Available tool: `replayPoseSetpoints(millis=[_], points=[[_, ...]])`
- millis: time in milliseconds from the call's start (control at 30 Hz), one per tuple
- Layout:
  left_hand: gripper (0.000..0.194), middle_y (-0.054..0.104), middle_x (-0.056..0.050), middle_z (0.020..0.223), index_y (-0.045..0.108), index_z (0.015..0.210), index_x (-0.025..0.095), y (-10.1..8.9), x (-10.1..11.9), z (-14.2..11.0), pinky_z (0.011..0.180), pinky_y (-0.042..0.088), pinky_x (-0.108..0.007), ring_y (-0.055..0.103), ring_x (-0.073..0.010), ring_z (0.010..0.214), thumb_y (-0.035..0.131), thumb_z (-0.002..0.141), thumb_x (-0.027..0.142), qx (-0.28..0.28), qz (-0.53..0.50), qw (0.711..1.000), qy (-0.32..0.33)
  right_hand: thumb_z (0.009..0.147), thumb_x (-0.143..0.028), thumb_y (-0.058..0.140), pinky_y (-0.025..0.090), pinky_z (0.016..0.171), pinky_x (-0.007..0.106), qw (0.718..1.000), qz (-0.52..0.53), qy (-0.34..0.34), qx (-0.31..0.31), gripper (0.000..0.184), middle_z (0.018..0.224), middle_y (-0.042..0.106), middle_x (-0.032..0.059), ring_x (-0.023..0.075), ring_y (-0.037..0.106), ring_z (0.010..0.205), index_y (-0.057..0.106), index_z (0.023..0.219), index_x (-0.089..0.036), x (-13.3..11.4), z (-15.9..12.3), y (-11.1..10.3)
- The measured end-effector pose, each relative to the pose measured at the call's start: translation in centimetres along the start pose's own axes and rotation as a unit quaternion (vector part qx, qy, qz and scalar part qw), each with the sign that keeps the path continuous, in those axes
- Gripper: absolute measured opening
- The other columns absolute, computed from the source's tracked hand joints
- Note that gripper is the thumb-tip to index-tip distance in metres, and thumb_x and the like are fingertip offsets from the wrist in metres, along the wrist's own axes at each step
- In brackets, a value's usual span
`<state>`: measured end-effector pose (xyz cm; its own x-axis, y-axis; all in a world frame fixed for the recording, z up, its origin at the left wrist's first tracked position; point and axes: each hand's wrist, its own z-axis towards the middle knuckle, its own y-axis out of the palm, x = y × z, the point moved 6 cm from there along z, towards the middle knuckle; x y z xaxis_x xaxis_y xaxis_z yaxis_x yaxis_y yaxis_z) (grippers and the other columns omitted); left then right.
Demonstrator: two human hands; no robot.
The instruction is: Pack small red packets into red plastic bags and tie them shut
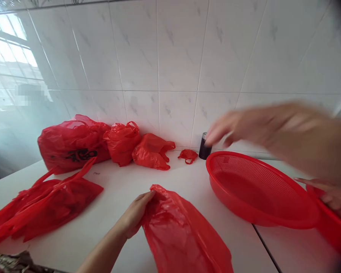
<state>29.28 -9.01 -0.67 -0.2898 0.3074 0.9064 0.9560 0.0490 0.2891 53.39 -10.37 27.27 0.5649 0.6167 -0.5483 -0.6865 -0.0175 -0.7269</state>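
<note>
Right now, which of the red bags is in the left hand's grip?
The front-centre bag, its edge held by the left hand. The five other bags rest on the white table: four along the wall, one at left.

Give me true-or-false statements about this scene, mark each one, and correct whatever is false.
1. The left grip holds a red plastic bag. True.
2. Both grips hold that bag. False: the right grip, blurred, is raised apart from it.
3. A dark cylinder is near the tiled wall. True.
4. The cylinder lies on its side. False: it stands upright.
5. A red basket is to the right of the held bag. True.
6. The basket's sides are solid throughout. False: they show fine perforations.
</note>
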Motion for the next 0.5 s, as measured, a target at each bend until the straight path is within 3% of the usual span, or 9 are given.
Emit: replayPoseSetpoints(millis=[33, 133, 233, 267, 333, 400, 500], points=[[0.03, 0.071, -0.006, 0.079, 0.067, 0.085, 0.014, -0.1, 0.2, 0.0, 0.063, 0.049, -0.024, 0.064, -0.0176, 0.072, 0.065, 0.082, 0.043, 0.012, -0.024, 1.0, 0.006, 0.089, -0.052, 0.051, 0.047, 0.09, 0.038, 0.997, -0.008, -0.017, -0.076, 0.034, 0.124, 0.061, -0.0002, 0.0243, 0.058, 0.111, 0.071, 0.106, -0.03, 0.3, -1.1, 3.1], [0.027, 0.074, -0.009, 0.085, 0.069, 0.09, 0.012, 0.3, 1.1, -0.2, 0.064, 0.053, -0.026, 0.068, -0.0197, 0.073, 0.065, 0.083, 0.037, 0.013, -0.073, 0.997, 0.017, 0.087, -0.043, 0.056, 0.042, 0.101, 0.049, 0.981, -0.086, 0.001, -0.176, 0.023, 0.14, 0.047, 0.0038, 0.031, 0.047, 0.126, 0.073, 0.093, -0.029, 2.8, -4.0, 11.5], [0.023, 0.074, -0.01, 0.08, 0.068, 0.089, 0.011, 1.0, 1.4, -0.9, 0.068, 0.056, -0.029, 0.07, -0.0207, 0.073, 0.06, 0.087, 0.032, 0.01, -0.127, 0.992, -0.011, 0.081, -0.031, 0.063, 0.029, 0.106, 0.061, 0.957, -0.201, 0.024, -0.207, 0.018, 0.154, 0.028, 0.0052, 0.0436, 0.023, 0.138, 0.072, 0.096, -0.025, 5.7, -5.2, 16.5], [0.022, 0.074, -0.009, 0.078, 0.068, 0.087, 0.011, 1.1, 1.5, -1.2, 0.069, 0.057, -0.03, 0.071, -0.0204, 0.071, 0.058, 0.088, 0.03, 0.01, -0.149, 0.988, -0.027, 0.079, -0.025, 0.064, 0.03, 0.105, 0.062, 0.949, -0.229, 0.038, -0.211, 0.022, 0.155, 0.025, 0.0061, 0.0452, 0.024, 0.137, 0.071, 0.1, -0.024, 6.6, -5.4, 17.3], [0.023, 0.073, -0.008, 0.072, 0.066, 0.082, 0.011, 1.0, 1.5, -1.6, 0.068, 0.057, -0.031, 0.071, -0.0197, 0.066, 0.054, 0.09, 0.029, 0.012, -0.189, 0.98, -0.053, 0.075, -0.013, 0.061, 0.04, 0.096, 0.056, 0.937, -0.262, 0.06, -0.224, 0.038, 0.155, 0.025, 0.0097, 0.0425, 0.041, 0.127, 0.067, 0.11, -0.026, 8.4, -5.6, 17.9], [0.022, 0.071, -0.007, 0.069, 0.063, 0.081, 0.013, 0.4, 1.7, -1.7, 0.066, 0.058, -0.031, 0.07, -0.0194, 0.063, 0.051, 0.091, 0.029, 0.019, -0.216, 0.975, -0.058, 0.072, -0.006, 0.058, 0.047, 0.085, 0.047, 0.928, -0.274, 0.071, -0.241, 0.053, 0.147, 0.037, 0.0138, 0.0338, 0.057, 0.107, 0.062, 0.12, -0.028, 10.0, -5.9, 17.8], [0.017, 0.07, -0.006, 0.07, 0.061, 0.085, 0.014, -1.5, 1.9, -1.2, 0.066, 0.058, -0.033, 0.07, -0.0203, 0.066, 0.051, 0.091, 0.026, 0.039, -0.221, 0.974, -0.038, 0.071, -0.003, 0.054, 0.047, 0.074, 0.035, 0.924, -0.268, 0.096, -0.254, 0.056, 0.113, 0.062, 0.0115, 0.0267, 0.063, 0.09, 0.063, 0.12, -0.028, 12.8, -6.2, 17.0]])
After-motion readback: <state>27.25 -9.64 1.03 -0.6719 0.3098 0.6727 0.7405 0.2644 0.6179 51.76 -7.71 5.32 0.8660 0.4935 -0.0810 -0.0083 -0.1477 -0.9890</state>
